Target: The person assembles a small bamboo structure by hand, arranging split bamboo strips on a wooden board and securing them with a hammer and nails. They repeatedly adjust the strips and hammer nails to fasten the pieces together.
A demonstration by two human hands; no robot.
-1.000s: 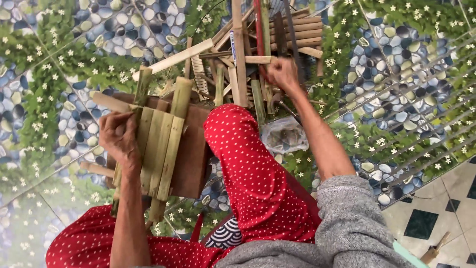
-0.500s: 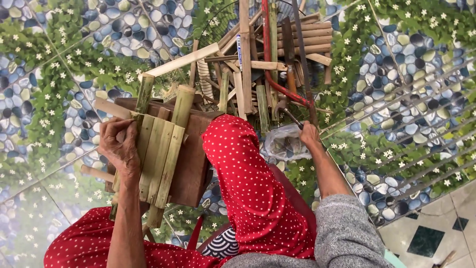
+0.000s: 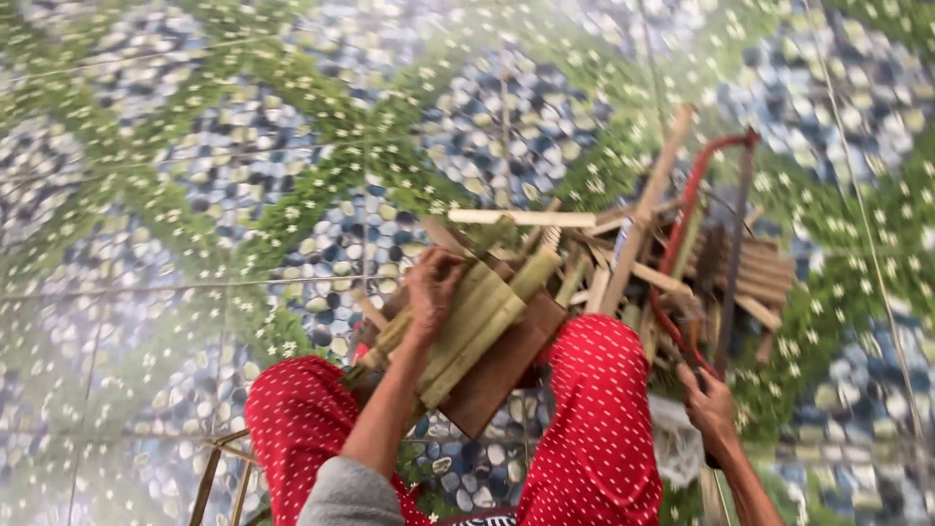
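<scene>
Bamboo slat bundle [image 3: 477,331]: several greenish-yellow split strips laid side by side, long axis running 7 to 1 o'clock, sitting just left of frame centre. It rests on a brown wooden board [image 3: 502,375], which sits across the gap between the 2 knees.

Left hand [image 3: 431,284]: palm down on the 10 o'clock end of the bundle, fingers curled over the strips and pressing them to the board. Forearm comes up from 6 o'clock, grey sleeve [image 3: 351,497] at the bottom edge.

Right hand [image 3: 709,409]: at 4 o'clock from the bundle, well apart from it. Fingers wrapped closed around the dark handle of a saw [image 3: 726,244]. Red curved frame and thin dark blade run up toward 12 o'clock. Frame is motion-blurred, so exact finger placement on the handle is not clear.

Legs: red trousers with white dots, left knee [image 3: 302,419] at 7 o'clock of the bundle, right knee [image 3: 599,419] at 5 o'clock, between the board and the right hand.

Scrap pile [image 3: 672,273]: loose bamboo sticks and offcuts stacked criss-cross at 2 o'clock of the bundle, touching its far end; the saw lies across the pile's right side. 1 long pale stick juts up toward 1 o'clock.

A pale crumpled bag [image 3: 677,443] lies just left of the right wrist.

Floor [image 3: 195,175]: sheet printed with blue-grey pebbles and green leafy diamond bands, under everything.
</scene>
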